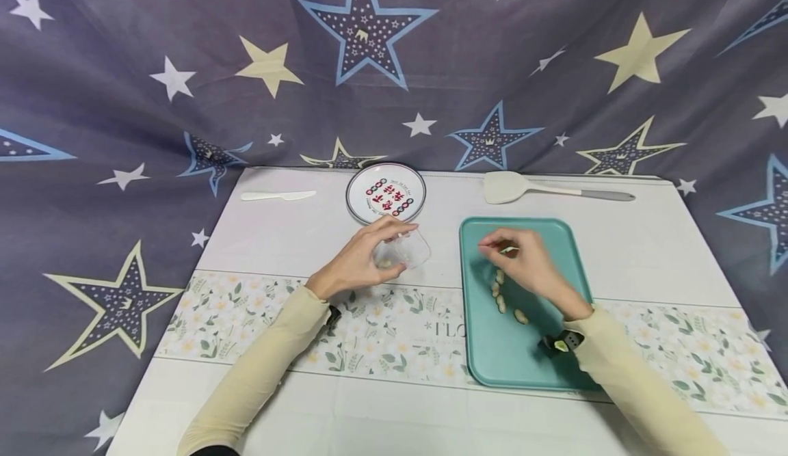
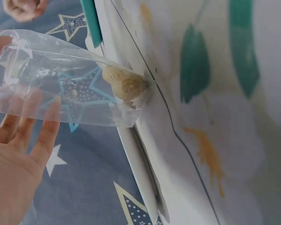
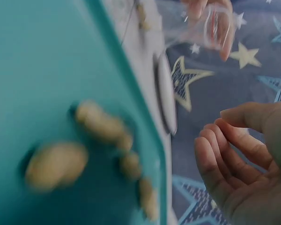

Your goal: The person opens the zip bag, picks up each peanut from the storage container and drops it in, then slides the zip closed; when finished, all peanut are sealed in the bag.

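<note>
Over the table, my left hand (image 1: pixel 357 259) grips the open end of a clear plastic bag (image 1: pixel 415 247), thumb and fingers spread around its mouth. Peanuts (image 2: pixel 124 84) sit in the bag's bottom corner in the left wrist view. My right hand (image 1: pixel 528 261) is above the teal tray (image 1: pixel 529 372), fingers loosely bent and thumb tip close to the index finger. The right wrist view shows nothing between those fingers (image 3: pixel 213 154). Several unshelled peanuts (image 1: pixel 521 316) lie on the tray below, most of them in a short line.
Behind the left hand is a white plate (image 1: pixel 353 204) with red characters. A white knife (image 1: pixel 278 196) lies at the back left. The spatula (image 1: pixel 506 188) with a grey handle end lies behind the tray. A star-patterned cloth (image 1: pixel 431 46) hangs at the table's back edge.
</note>
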### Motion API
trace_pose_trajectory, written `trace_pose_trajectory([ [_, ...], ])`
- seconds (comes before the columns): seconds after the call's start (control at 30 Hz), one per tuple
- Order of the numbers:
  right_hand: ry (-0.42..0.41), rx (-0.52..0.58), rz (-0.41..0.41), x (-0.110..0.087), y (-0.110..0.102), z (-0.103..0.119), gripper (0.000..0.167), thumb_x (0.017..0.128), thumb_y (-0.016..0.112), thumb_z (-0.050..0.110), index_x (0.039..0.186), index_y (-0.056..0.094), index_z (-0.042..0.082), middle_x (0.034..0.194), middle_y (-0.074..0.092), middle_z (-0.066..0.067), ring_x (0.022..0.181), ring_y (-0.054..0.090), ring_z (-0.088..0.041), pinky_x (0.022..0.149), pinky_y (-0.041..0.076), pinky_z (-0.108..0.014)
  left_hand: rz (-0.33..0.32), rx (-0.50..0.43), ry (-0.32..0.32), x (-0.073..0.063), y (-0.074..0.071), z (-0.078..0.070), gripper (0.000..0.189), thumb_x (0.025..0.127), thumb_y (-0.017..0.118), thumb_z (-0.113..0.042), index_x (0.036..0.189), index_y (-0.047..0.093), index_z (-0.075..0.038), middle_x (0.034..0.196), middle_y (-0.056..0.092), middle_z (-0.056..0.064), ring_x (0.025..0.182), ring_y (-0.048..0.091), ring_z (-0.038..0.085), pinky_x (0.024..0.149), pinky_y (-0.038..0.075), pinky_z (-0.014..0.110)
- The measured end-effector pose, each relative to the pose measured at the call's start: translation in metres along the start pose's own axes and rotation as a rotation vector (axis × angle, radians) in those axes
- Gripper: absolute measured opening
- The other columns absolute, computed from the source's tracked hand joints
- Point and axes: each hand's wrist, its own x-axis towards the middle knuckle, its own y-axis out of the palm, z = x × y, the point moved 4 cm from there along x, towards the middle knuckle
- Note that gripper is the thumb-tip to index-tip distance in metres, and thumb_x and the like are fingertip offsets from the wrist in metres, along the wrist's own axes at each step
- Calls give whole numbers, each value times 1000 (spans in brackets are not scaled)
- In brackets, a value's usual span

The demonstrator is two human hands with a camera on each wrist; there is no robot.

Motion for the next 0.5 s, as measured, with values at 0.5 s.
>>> trace_pose_trajectory([
  [0.5,13,-157,42,-1,-34,-44,16,93,77,8,109,78,4,97,79,-11,84,74,-25,72,61,-26,14,8,-6,1,2,-2,75,80,82,-21,150,56,-17,136,61,2,122,61,21,109,54,42],
])
